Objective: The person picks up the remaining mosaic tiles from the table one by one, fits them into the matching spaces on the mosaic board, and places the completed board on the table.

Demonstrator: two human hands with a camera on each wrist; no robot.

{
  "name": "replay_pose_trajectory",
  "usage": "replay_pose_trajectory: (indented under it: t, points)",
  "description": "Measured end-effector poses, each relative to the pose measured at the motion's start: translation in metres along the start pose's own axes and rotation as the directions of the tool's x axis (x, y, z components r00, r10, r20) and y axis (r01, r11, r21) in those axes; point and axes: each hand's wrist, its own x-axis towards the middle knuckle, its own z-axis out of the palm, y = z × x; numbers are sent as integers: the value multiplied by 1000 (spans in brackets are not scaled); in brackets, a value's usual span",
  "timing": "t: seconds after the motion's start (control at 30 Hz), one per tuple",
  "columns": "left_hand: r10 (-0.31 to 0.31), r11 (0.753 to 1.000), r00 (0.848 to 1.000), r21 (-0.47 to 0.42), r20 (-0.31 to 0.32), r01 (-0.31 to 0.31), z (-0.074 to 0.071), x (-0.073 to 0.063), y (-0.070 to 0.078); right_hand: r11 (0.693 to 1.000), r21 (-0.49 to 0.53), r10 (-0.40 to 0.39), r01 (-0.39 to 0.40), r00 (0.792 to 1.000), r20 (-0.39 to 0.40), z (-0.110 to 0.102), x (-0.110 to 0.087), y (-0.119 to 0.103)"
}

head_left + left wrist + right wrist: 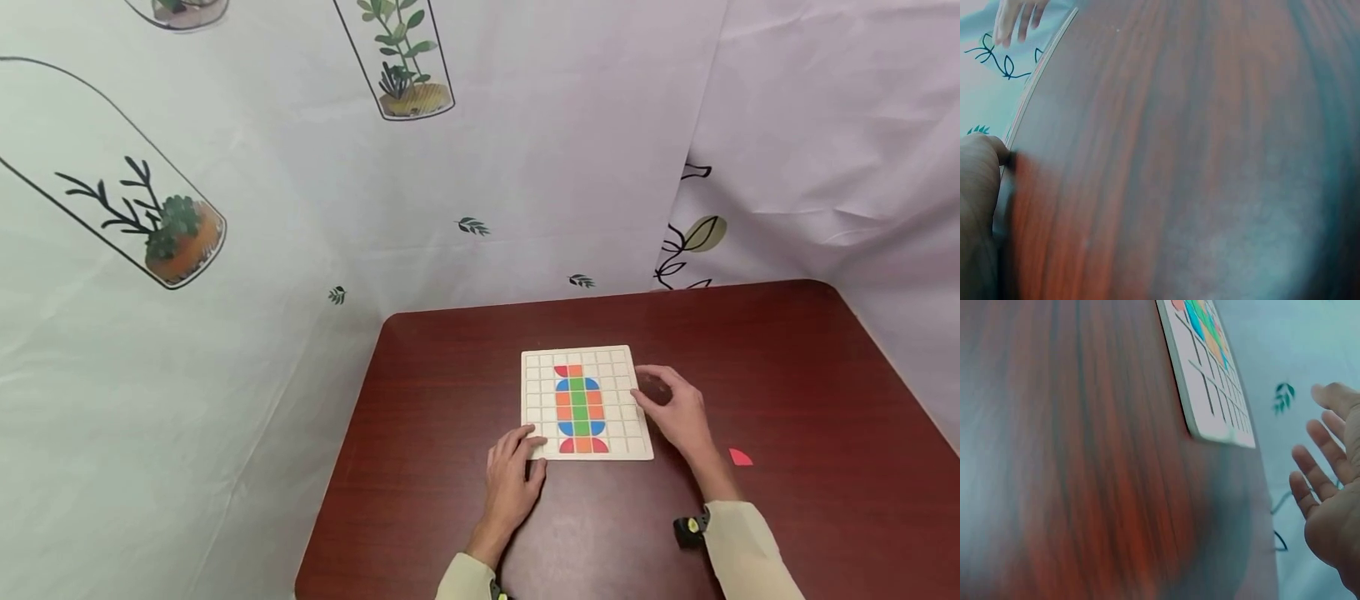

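A pale square grid board (624,417) lies on the table, bearing a candy-like pattern of flat tiles. Green squares (578,398) form its middle column, with orange squares and blue quarter-rounds beside them. Red quarter-round tiles (567,446) sit at the pattern's bottom corners and top left. My left hand (510,479) rests its fingertips on the board's near left corner. By the right edge is my right hand (681,417), thumb and fingers loosely bent and apart; in the right wrist view that hand (1335,469) holds nothing.
A loose red quarter-round tile (740,457) lies on the dark red-brown table (810,375), right of my right forearm. Behind the table hangs a pale cloth (562,167) printed with plants. A black wrist device (690,530) is strapped at the right cuff.
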Motion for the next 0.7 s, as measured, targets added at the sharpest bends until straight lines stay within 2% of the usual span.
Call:
replay_pose_trajectory:
  t: [0.27,0.47,0.7]
  points:
    - [-22,1000,999,-5,25,23,-3,-2,0,996,-93,-17,12,998,-60,-37,-25,7]
    - [-27,1000,999,-1,31,27,-3,-1,0,983,-181,-6,-12,995,-98,-57,-46,16]
    - [-2,1000,1000,3,2,2,-2,0,0,950,-299,75,-92,995,-69,-82,-73,34]
